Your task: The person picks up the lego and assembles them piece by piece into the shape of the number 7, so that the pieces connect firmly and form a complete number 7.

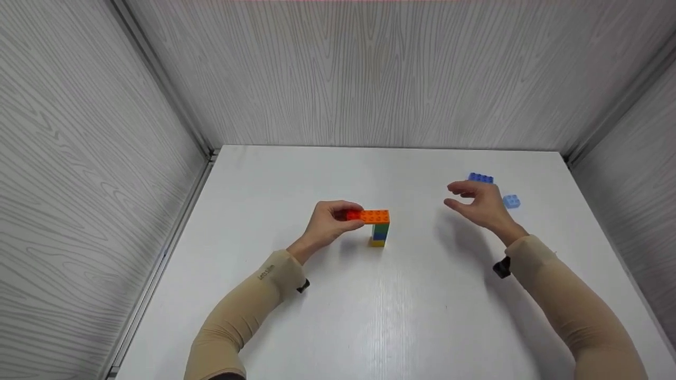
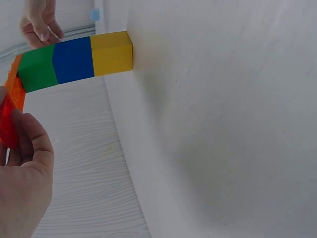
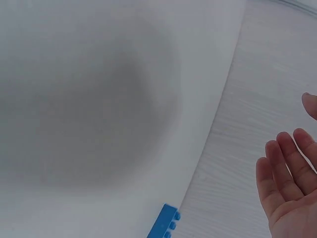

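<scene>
A small tower stands upright on the white table, with a yellow brick (image 2: 113,53) at the bottom, then a blue brick (image 2: 73,60) and a green brick (image 2: 37,69). An orange brick (image 1: 375,216) lies across the top and juts out to the left. At its left end is a red brick (image 1: 354,215), partly covered by fingers; how the two join I cannot tell. My left hand (image 1: 332,221) pinches the red brick between thumb and fingers. To the right, my right hand (image 1: 479,205) hovers over the table, empty, its thumb and fingers apart.
Behind my right hand lies a dark blue studded brick (image 1: 481,178), partly hidden by it. A smaller light blue brick (image 1: 511,201) sits just right of that hand. Grey wood-grain panels (image 1: 348,74) enclose the white table (image 1: 401,316) at the back and both sides.
</scene>
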`<state>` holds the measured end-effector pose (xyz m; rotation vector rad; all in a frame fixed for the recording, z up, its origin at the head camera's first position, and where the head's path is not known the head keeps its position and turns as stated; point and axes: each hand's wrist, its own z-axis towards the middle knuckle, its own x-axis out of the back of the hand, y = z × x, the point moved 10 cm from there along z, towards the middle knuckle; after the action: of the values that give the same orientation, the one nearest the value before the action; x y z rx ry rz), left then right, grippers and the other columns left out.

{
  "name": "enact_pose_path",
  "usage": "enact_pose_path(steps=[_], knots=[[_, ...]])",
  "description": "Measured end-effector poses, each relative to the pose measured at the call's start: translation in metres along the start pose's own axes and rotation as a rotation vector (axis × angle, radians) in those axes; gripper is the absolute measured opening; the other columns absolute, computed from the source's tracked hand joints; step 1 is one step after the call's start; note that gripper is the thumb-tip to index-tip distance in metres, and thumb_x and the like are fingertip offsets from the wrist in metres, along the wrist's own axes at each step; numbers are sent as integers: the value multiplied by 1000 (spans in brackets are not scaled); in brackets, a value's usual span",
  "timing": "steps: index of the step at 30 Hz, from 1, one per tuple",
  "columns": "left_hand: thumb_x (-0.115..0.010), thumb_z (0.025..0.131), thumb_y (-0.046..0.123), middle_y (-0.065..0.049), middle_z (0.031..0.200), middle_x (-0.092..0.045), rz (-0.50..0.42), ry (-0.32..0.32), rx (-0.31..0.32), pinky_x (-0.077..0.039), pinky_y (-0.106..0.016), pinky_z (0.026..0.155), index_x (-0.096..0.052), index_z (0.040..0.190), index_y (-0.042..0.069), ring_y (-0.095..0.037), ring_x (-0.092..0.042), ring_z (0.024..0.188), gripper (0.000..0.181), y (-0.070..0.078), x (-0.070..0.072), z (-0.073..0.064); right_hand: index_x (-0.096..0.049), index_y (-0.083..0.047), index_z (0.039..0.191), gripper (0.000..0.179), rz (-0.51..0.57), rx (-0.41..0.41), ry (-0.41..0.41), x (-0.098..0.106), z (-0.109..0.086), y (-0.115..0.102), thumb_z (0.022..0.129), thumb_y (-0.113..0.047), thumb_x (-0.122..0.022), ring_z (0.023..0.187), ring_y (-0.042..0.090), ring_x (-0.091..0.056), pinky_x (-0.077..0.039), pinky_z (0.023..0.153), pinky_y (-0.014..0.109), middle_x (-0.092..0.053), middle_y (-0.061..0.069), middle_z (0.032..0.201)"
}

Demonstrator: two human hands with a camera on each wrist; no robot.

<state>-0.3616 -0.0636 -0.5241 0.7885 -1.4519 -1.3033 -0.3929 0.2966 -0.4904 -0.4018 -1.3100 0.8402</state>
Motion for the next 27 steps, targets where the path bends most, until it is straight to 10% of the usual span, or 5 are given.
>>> enact_pose_path(steps=[8,15,27], knots=[[-91,95,12,-14,127,-83,-14,5,-15,-65,-21,92,-85,126,10,-18,-74,101,31,0,2,-1,-80,2,127,36,-70,-43,16,31,14,41,98,-19,-87,124,48,-75,-40,91,-1,-80,25,133],[-90,97,14,-13,127,-83,-9,8,-4,-65,-22,93,-85,126,11,-18,-74,101,30,0,3,-3,-70,5,142,54,-204,-124,-26,42,25,80,99,-25,-82,127,54,-66,-52,107,67,-71,33,141],[-89,98,16,-11,126,-83,13,-9,-6,-65,-22,92,-84,129,12,-18,-72,100,31,-1,3,-2,-55,10,153,69,-292,-240,-97,41,37,128,101,-29,-79,134,58,-58,-49,111,75,-56,40,149]])
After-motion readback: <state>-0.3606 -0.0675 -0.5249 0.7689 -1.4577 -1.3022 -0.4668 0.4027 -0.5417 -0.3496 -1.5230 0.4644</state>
